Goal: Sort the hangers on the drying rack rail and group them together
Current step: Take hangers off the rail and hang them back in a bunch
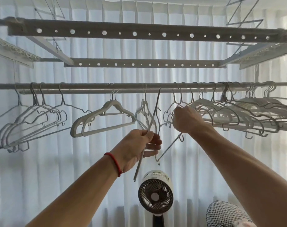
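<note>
Hands gripping wire hangers, rail

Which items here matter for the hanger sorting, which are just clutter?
Job: rail; wire hangers; flat hangers; hanger bunch; left hand; right hand.
Clutter: fan; curtain; upper bars; checked cloth.

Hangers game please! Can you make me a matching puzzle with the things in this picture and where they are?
Things:
1. wristband
2. fan
3. flat white hangers
4. right hand

Places:
A. on the floor below the rail
B. round the left wrist
C. gripping wire hangers right of middle
D. hanging alone, left of middle

Pairs: 1-B, 2-A, 3-D, 4-C
</note>
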A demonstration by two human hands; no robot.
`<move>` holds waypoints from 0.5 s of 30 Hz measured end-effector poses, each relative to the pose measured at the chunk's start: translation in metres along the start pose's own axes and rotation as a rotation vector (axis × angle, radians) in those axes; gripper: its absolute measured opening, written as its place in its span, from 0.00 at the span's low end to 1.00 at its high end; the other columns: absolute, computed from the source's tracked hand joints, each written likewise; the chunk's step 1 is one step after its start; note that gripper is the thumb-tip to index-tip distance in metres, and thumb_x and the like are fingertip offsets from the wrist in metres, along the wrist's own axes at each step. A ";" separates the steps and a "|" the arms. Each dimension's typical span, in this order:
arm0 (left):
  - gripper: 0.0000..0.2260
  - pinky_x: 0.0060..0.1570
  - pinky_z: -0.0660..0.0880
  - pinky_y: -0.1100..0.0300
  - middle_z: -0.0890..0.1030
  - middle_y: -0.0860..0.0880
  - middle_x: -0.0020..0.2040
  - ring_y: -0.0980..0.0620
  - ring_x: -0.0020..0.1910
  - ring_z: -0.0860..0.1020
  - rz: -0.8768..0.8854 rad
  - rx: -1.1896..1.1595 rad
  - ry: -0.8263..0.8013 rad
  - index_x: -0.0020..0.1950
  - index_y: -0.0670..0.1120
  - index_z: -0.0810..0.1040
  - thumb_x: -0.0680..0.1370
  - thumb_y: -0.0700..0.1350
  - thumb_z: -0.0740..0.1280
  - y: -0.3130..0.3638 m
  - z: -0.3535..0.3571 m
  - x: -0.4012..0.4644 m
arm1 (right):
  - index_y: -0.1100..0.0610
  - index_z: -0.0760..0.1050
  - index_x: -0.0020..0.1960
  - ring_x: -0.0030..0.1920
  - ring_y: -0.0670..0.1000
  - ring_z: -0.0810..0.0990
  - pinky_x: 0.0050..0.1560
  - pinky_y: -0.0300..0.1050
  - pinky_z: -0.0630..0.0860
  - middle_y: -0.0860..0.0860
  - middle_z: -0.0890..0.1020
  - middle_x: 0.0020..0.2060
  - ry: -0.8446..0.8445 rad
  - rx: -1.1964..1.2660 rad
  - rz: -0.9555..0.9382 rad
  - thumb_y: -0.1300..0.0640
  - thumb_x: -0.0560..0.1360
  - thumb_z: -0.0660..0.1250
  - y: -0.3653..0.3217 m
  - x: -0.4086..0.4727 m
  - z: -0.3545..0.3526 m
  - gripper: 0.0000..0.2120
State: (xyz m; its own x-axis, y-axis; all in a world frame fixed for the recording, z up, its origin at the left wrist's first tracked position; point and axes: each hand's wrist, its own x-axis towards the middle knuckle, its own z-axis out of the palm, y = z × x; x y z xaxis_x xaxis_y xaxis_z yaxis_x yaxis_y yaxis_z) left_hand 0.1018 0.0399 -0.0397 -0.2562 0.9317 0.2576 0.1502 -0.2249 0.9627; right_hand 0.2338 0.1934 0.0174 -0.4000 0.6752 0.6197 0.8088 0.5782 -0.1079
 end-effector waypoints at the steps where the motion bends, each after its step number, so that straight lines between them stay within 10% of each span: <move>1: 0.13 0.59 0.80 0.48 0.83 0.38 0.58 0.40 0.59 0.82 0.005 0.047 0.001 0.58 0.36 0.79 0.86 0.43 0.58 -0.009 -0.004 -0.001 | 0.60 0.77 0.55 0.55 0.64 0.81 0.46 0.49 0.75 0.61 0.82 0.54 -0.028 0.015 -0.003 0.59 0.77 0.63 0.008 -0.009 0.000 0.09; 5: 0.13 0.62 0.78 0.47 0.84 0.47 0.58 0.46 0.59 0.82 -0.014 0.209 -0.033 0.57 0.43 0.82 0.85 0.47 0.60 -0.055 -0.023 -0.016 | 0.60 0.83 0.48 0.27 0.55 0.77 0.25 0.41 0.73 0.57 0.84 0.34 -0.295 0.304 0.067 0.61 0.79 0.65 0.057 -0.052 -0.003 0.09; 15: 0.14 0.59 0.79 0.49 0.86 0.49 0.49 0.47 0.55 0.82 -0.027 0.365 -0.208 0.51 0.42 0.82 0.85 0.48 0.60 -0.148 -0.061 -0.050 | 0.58 0.86 0.53 0.28 0.49 0.66 0.24 0.41 0.66 0.57 0.75 0.33 -0.622 0.776 0.144 0.58 0.82 0.64 0.123 -0.163 0.007 0.11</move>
State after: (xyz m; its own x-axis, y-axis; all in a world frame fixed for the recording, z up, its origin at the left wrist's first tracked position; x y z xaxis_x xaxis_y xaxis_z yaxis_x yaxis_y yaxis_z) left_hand 0.0343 0.0090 -0.1903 -0.0725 0.9820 0.1745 0.4837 -0.1184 0.8672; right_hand 0.3960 0.1575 -0.1024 -0.6543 0.7531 0.0683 0.4513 0.4613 -0.7639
